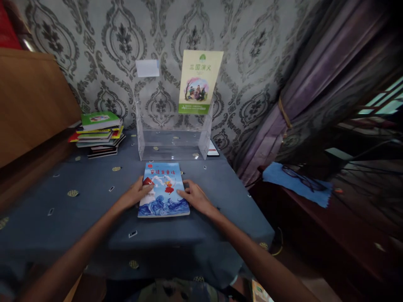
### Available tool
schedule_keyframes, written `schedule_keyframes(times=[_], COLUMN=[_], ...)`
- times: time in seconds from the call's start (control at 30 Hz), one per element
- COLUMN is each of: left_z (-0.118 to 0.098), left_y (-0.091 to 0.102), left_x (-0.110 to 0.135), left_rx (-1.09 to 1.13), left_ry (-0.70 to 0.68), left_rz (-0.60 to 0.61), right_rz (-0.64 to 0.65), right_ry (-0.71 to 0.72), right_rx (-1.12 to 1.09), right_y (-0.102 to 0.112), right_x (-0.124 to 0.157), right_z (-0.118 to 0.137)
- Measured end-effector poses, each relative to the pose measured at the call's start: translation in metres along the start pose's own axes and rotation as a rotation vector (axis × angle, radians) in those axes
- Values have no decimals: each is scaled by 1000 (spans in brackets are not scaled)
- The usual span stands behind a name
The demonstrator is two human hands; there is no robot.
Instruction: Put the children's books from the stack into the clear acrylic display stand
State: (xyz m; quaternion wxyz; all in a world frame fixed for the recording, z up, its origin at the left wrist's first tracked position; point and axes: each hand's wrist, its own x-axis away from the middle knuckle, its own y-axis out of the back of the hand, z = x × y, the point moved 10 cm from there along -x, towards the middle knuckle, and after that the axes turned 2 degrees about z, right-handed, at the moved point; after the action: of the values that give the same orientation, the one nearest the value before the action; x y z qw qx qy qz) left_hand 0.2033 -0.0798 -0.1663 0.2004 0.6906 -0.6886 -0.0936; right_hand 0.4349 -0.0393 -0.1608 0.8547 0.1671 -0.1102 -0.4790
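Note:
A blue-covered book (164, 204) with red lettering and painted waves lies on the dark blue tablecloth, or just over it; I cannot tell which. My left hand (137, 193) grips its left edge, thumb on the cover. At the right edge my right hand (195, 196) holds it in the same way, with the fingers at the side and partly underneath. Behind the book stands a clear acrylic stand (171, 152). A pale yellow-green book (200, 63) is upright at the stand's upper right, and a small white card (147, 68) is at its upper left.
Several books (100, 121) form an uneven stack at the back left, beside a wooden cabinet (34, 105). A phone-like device (213, 149) lies behind the stand's right side. To the right are a purple curtain (270, 126) and glasses (304, 178) on a blue cloth (277, 176).

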Motion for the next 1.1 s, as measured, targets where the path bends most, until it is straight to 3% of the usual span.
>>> schedule_keyframes(times=[0.1,0.27,0.37,0.47,0.53,0.6,0.7,0.93,1.1], left_z=[-7,-41,-54,-49,-41,-35,-33,-38,-41], left_y=[12,23,9,-2,-6,-7,-6,-8,-11], left_x=[3,6,-3,-21,-31,-36,-35,-31,-29], left_rx=[-406,-892,-942,-886,-860,-859,-869,-965,-1010], left_ry=[-17,-183,-341,-404,-411,-410,-411,-339,-321], left_rz=[-7,-208,-261,-257,-247,-241,-236,-212,-212], right_rz=[2,-155,-102,22,85,99,56,-38,-30], right_ry=[-2,-8,165,418,479,475,441,201,188], right_rx=[216,725,773,738,730,743,750,757,694], right_y=[6,17,-15,-63,-85,-93,-82,-17,-9], right_x=[-1,-4,-22,-45,-62,-76,-89,-94,-86], right_z=[5,37,65,86,85,78,67,30,19])
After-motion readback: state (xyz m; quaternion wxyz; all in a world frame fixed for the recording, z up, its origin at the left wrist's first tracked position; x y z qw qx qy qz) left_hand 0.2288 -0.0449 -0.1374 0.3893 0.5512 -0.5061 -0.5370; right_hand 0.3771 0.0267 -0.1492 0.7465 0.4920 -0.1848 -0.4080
